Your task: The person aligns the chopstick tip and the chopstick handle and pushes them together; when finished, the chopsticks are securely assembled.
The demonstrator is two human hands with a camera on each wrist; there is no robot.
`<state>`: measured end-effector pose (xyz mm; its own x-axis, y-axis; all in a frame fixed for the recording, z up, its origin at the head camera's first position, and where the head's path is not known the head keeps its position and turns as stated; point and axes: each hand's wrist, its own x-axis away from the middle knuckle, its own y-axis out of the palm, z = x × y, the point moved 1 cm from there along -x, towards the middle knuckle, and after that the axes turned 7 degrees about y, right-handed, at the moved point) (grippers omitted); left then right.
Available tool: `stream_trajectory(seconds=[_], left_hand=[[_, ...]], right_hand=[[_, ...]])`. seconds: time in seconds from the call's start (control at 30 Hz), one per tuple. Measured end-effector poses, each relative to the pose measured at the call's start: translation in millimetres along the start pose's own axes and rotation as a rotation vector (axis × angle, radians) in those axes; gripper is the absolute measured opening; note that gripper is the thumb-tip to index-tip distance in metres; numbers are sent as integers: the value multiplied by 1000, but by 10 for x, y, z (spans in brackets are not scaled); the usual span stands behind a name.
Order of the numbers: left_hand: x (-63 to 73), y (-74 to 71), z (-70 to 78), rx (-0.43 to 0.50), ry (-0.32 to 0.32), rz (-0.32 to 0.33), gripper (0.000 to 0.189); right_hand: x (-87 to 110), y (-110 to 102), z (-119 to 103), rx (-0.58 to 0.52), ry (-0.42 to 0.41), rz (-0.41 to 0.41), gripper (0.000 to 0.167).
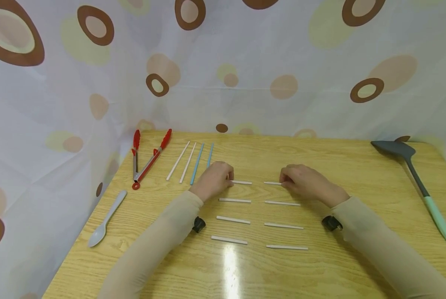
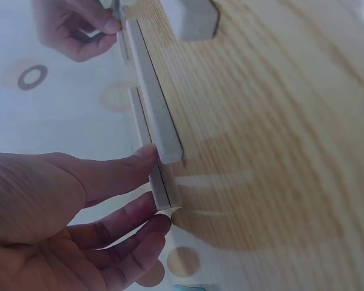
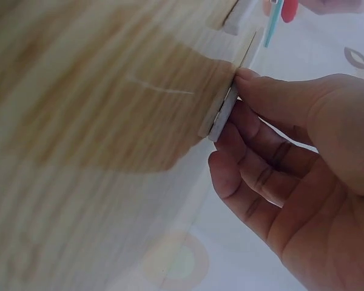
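Observation:
My left hand [image 1: 216, 178] pinches the outer end of a short white stick [image 1: 241, 182] between thumb and fingers; the left wrist view shows this stick [image 2: 141, 118] lying along the tabletop. Across a small gap, my right hand [image 1: 306, 182] pinches another short white stick [image 1: 272, 183] the same way, its near end [image 3: 217, 128] in plain sight in the right wrist view. Both held sticks lie roughly in one line. Nearer to me are two columns of similar sticks, a left one with a stick [image 1: 235, 200] just below my left hand, and a right one with a stick [image 1: 282, 203].
Long white sticks [image 1: 177, 160] and blue sticks [image 1: 197, 164] lie behind my left hand. Red-tipped tongs [image 1: 148, 165] stand spread at the back left, a pale spoon [image 1: 105, 222] before them. A dark turner with a mint handle [image 1: 437, 218] lies right. A patterned curtain [image 1: 253, 66] borders the table.

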<state>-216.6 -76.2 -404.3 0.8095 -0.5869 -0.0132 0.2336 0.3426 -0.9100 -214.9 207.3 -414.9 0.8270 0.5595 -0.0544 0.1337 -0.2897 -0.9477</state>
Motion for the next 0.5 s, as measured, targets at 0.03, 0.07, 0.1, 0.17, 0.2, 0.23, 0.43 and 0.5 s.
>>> stream_trajectory(seconds=[0.03,0.07,0.1,0.17,0.2,0.23,0.43,0.5], left_hand=[[-3,2,-3,-1,-2,-2,8],[-5,3,-5,-1,-5,-3,8],[-7,5,-8,0,-8,-4,8],[-8,2,-8,-2,-11,-3,8],[-9,0,-8,-3,-12,-1,8],[-8,-2,-6,-7,-13,1,8],[-11,5,1,-58,0,9,8],[-10,7,3,-83,12,10,8]], right_hand=[[1,0,0,2,-1,2,9],[1,0,-2,4,-3,3,9],[2,-1,-3,5,-4,5,9],[2,-12,-9,8,-6,5,9],[3,-19,-13,5,-8,4,9],[4,-26,-18,5,-11,6,9],[14,-36,-30,12,-1,-7,7],[19,-37,-32,10,14,-20,6]])
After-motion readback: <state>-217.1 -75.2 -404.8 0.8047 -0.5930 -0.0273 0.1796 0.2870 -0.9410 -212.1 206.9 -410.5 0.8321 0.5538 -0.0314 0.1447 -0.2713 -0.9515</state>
